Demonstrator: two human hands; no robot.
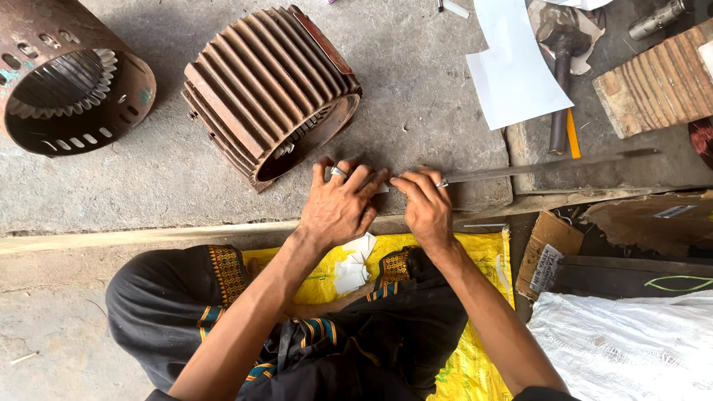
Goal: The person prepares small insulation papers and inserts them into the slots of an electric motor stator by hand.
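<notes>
Finned rusty motor housing [271, 93] is lying just beyond the left hand [340, 208]; a second housing [70, 74] is sitting well off to its left. Concrete floor [416, 67] is carrying everything; white sheet [512, 74] is lying beyond the right hand [425, 208]. Left grip is pressing flat, fingers spread, on a small paper strip [381, 188]. Right grip is pinching closed on a long metal blade [535, 168]. Cut paper pieces [355, 263] are lying just below both hands.

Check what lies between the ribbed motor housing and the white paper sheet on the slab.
Head view: only bare concrete slab lies between the ribbed motor housing and the white paper sheet.
</notes>
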